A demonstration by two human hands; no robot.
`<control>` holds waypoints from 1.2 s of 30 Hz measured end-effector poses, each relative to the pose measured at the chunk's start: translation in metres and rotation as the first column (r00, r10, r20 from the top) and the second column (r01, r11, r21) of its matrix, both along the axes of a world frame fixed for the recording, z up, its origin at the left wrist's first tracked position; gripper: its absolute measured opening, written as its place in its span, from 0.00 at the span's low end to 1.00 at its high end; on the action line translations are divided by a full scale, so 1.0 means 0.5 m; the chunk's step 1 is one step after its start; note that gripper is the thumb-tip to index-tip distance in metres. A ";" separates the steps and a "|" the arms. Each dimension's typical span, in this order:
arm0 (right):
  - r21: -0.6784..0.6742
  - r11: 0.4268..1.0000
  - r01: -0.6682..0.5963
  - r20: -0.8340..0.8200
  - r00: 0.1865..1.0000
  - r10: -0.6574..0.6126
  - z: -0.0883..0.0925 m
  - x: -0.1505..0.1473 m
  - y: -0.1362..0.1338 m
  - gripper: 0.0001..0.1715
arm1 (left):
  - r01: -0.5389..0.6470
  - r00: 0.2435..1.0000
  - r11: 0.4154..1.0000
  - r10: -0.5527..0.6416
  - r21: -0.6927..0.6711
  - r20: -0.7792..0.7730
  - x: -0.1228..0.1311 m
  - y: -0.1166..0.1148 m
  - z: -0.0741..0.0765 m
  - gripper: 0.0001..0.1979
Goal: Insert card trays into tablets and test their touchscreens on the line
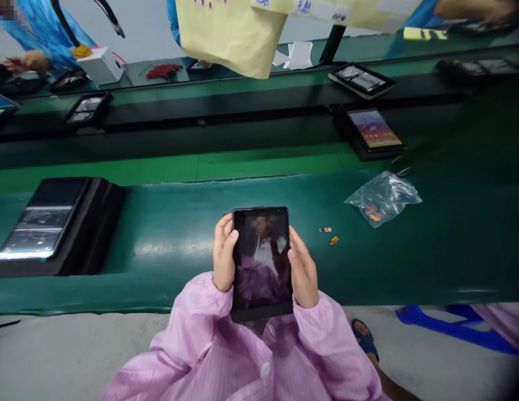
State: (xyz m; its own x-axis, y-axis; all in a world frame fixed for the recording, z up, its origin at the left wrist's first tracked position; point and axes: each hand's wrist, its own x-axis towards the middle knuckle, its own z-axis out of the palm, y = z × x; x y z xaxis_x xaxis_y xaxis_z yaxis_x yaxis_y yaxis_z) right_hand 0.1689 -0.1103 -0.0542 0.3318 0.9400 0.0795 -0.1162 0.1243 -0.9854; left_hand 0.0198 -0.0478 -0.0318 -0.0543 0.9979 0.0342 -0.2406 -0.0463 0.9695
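I hold a black tablet upright in front of my chest, its dark screen facing me. My left hand grips its left edge, thumb resting on the bezel. My right hand is wrapped round its right edge. Both sleeves are pink. Just right of the tablet, two small red and yellow cards lie on the green bench.
A black tray of tablets sits at the left. A clear plastic bag lies at the right. A lit tablet and other trays ride the belt beyond. People in blue work on the far side. A blue stool stands at lower right.
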 end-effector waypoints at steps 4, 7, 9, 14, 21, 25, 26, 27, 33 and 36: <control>0.177 0.980 -0.087 0.105 0.992 0.069 0.065 -0.022 0.021 0.37 | 0.076 0.997 0.965 -0.071 0.251 -0.029 -0.016 0.058 0.065 0.24; 0.187 0.965 -0.182 0.368 0.924 0.103 0.096 -0.011 0.053 0.49 | 0.190 0.976 0.905 -0.134 0.381 -0.169 -0.033 0.109 0.120 0.20; 0.131 0.966 -0.223 0.522 0.844 0.124 0.094 0.001 0.061 0.59 | 0.276 0.942 0.887 -0.173 0.371 -0.287 -0.041 0.130 0.155 0.15; -0.040 0.980 -0.194 0.795 0.589 0.149 0.024 0.006 0.021 0.81 | 0.465 0.788 0.829 -0.229 0.310 -0.572 -0.040 0.145 0.219 0.12; 0.143 0.990 -0.013 0.647 0.758 -0.084 0.068 -0.001 0.062 0.65 | 0.424 0.801 0.854 -0.198 0.301 -0.565 -0.017 0.157 0.223 0.09; 0.352 0.927 0.127 0.538 0.783 -0.312 0.177 0.037 0.101 0.44 | 0.318 0.855 0.889 -0.118 0.330 -0.505 -0.014 0.151 0.214 0.10; 0.371 0.917 0.148 0.543 0.766 -0.343 0.189 0.056 0.101 0.42 | 0.280 0.871 0.899 -0.091 0.337 -0.482 -0.014 0.150 0.212 0.11; 0.378 0.912 0.161 0.563 0.742 -0.364 0.191 0.080 0.099 0.39 | 0.241 0.888 0.908 -0.064 0.343 -0.455 -0.014 0.149 0.211 0.11; -0.066 0.996 0.053 0.875 0.482 0.033 0.059 0.285 0.091 0.20 | 0.099 0.961 0.915 0.015 0.391 -0.277 -0.015 0.124 0.208 0.13; -0.298 0.954 -0.044 0.858 0.426 0.288 0.003 0.354 0.108 0.16 | 0.091 0.972 0.900 0.012 0.426 -0.234 -0.023 0.090 0.211 0.13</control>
